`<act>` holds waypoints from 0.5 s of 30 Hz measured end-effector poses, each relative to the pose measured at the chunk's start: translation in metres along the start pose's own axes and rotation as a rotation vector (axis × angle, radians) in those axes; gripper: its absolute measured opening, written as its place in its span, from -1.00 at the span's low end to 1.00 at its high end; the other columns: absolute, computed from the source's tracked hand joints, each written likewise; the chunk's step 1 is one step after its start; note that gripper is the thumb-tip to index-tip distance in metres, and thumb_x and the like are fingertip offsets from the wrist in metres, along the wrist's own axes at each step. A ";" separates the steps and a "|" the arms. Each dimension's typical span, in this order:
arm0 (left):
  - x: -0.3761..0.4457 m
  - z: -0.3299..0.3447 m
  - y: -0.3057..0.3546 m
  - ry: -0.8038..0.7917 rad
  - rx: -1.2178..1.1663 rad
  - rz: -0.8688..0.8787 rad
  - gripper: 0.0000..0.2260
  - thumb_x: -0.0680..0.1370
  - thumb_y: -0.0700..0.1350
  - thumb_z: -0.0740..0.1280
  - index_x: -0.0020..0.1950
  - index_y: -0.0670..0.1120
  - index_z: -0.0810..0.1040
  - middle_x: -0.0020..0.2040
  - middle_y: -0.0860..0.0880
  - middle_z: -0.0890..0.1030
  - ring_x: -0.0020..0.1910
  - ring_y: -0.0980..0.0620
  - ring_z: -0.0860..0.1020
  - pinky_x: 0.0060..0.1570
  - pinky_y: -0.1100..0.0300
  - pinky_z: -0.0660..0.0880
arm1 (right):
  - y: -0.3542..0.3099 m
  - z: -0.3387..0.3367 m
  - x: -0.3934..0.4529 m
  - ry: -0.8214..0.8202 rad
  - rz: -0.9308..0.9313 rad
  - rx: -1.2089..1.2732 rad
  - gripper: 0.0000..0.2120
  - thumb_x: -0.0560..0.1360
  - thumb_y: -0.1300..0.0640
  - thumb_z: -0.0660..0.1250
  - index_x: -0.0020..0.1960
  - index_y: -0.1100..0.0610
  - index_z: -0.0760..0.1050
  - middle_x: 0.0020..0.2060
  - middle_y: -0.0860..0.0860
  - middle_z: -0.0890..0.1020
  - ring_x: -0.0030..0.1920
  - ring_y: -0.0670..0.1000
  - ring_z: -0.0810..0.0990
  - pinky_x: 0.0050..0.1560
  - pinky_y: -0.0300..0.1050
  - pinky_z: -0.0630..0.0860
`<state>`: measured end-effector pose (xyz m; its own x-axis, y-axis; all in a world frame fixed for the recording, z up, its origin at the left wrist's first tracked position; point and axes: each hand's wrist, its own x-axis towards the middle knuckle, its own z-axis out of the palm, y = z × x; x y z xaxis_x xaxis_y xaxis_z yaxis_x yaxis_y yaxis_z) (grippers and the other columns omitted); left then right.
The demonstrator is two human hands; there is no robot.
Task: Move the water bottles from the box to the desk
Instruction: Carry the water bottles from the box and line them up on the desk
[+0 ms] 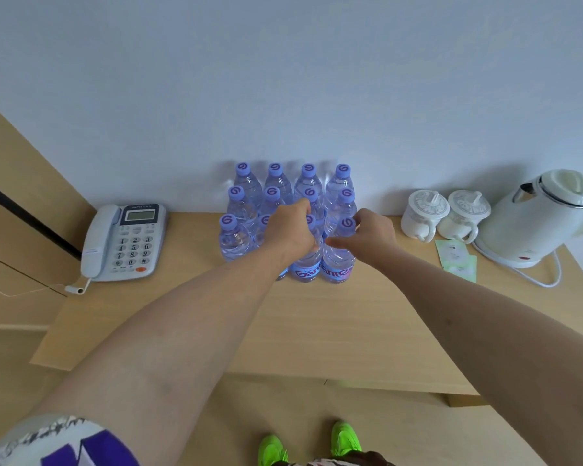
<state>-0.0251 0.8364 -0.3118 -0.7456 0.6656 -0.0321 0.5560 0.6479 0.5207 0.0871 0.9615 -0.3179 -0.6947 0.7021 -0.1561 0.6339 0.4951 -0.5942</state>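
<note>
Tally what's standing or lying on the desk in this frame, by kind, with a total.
Bottles: 12 (three rows of four; two gripped, one by the left hand, one by the right hand)
Lidded cups: 2
Kettle: 1
Phone: 1
Sachets: 2
Total: 18 on the desk

Patterned purple-white sleeve (71, 442), neon-green shoes (310, 443)

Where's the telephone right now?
In the head view, the telephone sits on the desk at its left end, just left of the block of water bottles, close to the wall.
</note>
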 end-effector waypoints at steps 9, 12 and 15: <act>0.002 0.001 -0.002 -0.020 -0.005 0.012 -0.56 0.33 -0.24 0.57 0.05 -0.03 0.41 -0.14 -0.01 0.48 -0.13 -0.09 0.51 -0.25 0.13 0.39 | 0.008 -0.006 -0.007 -0.042 -0.009 0.230 -0.50 0.26 0.16 0.63 0.12 0.12 0.49 0.04 0.03 0.59 0.05 0.11 0.58 0.04 0.11 0.61; 0.002 0.001 -0.003 -0.023 0.002 0.024 -0.56 0.34 -0.25 0.57 0.09 -0.05 0.43 -0.15 -0.02 0.48 -0.13 -0.10 0.52 -0.25 0.12 0.41 | 0.004 -0.010 -0.007 -0.046 -0.014 0.171 -0.51 0.25 0.10 0.64 0.10 0.09 0.52 -0.03 0.03 0.59 -0.02 0.09 0.58 -0.01 0.08 0.62; 0.002 0.002 -0.004 -0.005 0.015 0.042 -0.56 0.35 -0.26 0.56 0.11 -0.05 0.45 -0.20 0.01 0.44 -0.15 -0.10 0.52 -0.25 0.12 0.42 | 0.000 -0.011 -0.008 -0.048 -0.020 0.178 -0.51 0.28 0.15 0.63 0.13 0.12 0.52 -0.07 0.03 0.57 -0.06 0.10 0.57 -0.04 0.07 0.61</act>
<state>-0.0276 0.8361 -0.3157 -0.7193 0.6946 -0.0147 0.5925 0.6243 0.5092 0.0964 0.9617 -0.3085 -0.7249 0.6656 -0.1774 0.5522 0.4075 -0.7273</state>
